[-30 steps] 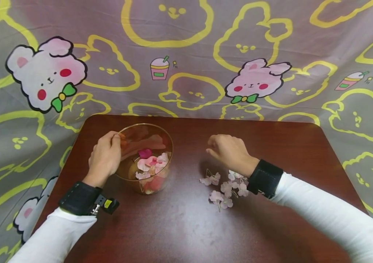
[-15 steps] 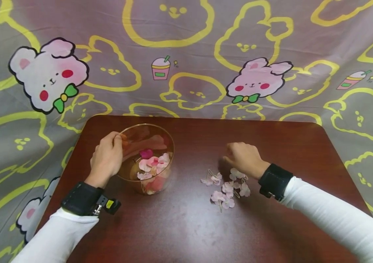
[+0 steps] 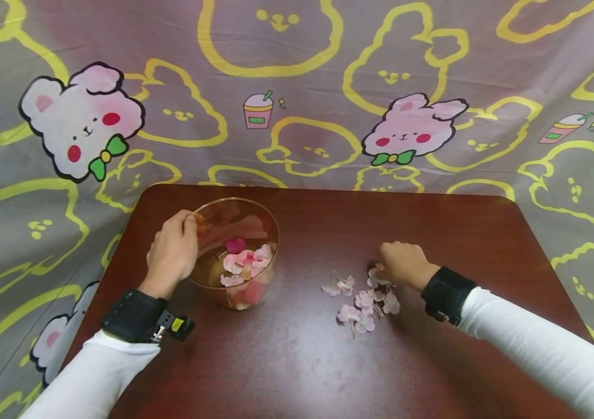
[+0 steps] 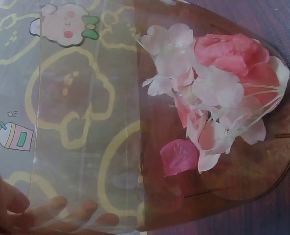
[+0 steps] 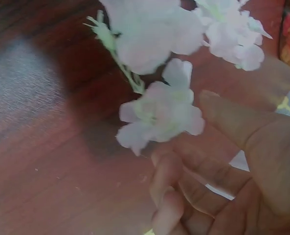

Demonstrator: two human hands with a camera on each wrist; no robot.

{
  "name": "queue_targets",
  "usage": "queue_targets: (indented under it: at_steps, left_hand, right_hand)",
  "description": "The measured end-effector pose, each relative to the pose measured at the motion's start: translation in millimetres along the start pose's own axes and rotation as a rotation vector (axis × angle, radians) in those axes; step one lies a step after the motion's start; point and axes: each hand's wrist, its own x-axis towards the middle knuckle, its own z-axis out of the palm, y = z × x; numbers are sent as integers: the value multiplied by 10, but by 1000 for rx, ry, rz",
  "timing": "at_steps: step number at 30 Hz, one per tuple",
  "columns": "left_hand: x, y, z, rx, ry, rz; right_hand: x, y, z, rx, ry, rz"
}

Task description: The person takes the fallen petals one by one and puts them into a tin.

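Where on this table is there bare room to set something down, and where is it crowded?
Free patches: the near strip of the table between the two sleeves; the far right corner beyond the right hand; the gap between the glass bowl and the loose blossoms. Crowded: the left side, where the left hand grips the bowl's rim, and around the blossoms.

brown table (image 3: 297,361), cartoon bunny cloth (image 3: 407,87)
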Motion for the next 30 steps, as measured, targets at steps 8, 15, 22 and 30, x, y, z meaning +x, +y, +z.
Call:
queue_targets:
  at_steps: [8, 15, 22, 30]
  left_hand:
    - [5, -7, 9, -6, 13, -1]
    - [13, -4, 12, 0, 11, 0]
    - [8, -1, -7, -2, 15, 5]
    - [11, -8, 5, -11, 12, -4]
  right_hand:
    - [12, 12, 99, -20, -23, -5]
    - [22, 31, 200, -27, 20, -6]
    - [29, 52, 218, -28, 36, -9]
    - [29, 71, 247, -13, 53, -23]
